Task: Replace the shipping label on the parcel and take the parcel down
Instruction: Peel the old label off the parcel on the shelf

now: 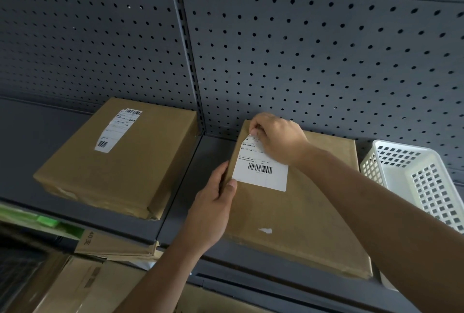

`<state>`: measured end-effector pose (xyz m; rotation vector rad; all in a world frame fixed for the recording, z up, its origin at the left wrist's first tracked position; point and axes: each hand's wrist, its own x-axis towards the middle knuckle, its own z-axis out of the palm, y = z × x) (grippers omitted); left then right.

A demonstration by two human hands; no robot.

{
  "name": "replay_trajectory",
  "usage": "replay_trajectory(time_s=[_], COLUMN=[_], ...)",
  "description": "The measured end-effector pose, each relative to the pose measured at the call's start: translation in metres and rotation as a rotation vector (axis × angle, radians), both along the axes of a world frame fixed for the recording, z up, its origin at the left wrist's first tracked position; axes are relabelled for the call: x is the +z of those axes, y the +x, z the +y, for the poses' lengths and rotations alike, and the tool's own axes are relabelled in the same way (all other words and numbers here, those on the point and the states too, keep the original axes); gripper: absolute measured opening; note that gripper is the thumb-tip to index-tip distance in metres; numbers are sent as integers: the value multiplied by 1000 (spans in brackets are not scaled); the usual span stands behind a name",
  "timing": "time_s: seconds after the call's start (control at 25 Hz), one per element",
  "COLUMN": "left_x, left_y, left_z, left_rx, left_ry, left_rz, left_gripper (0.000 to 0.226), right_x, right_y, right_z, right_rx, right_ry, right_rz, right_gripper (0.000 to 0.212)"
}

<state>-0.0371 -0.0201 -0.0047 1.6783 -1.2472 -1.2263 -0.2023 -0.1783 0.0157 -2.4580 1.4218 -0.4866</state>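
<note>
A flat brown parcel [296, 224] lies on the dark grey shelf [180, 202], right of the upright post. A white shipping label [261, 174] with a barcode sits on its upper left area. My right hand [276, 139] pinches the label's far top corner between thumb and fingers. My left hand [216, 202] grips the parcel's left edge, with the thumb resting on top beside the label's near corner.
A second brown parcel [120, 159] with its own label lies to the left on the shelf. A white perforated plastic basket [421, 182] stands to the right. Pegboard [301, 49] backs the shelf. Cardboard boxes [82, 280] sit below on the left.
</note>
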Motion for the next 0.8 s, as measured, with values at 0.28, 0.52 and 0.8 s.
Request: replay_trajectory(time_s=[0.28,0.52,0.8], left_x=[-3,-4,-5], left_y=[0,0,-3], left_z=[0,-1,-2], left_rx=[-8,-9,-12], left_ry=[5,25,24], left_rz=[-17,-31,-100], left_gripper=[45,45,45], right_x=[4,1,4], right_y=[-11,-3,-8], right_z=[-1,5,15], right_rx=[80,23,49], right_ry=[44,-25,-8], right_rz=[-44,-62,-115], right_gripper=[19,13,12])
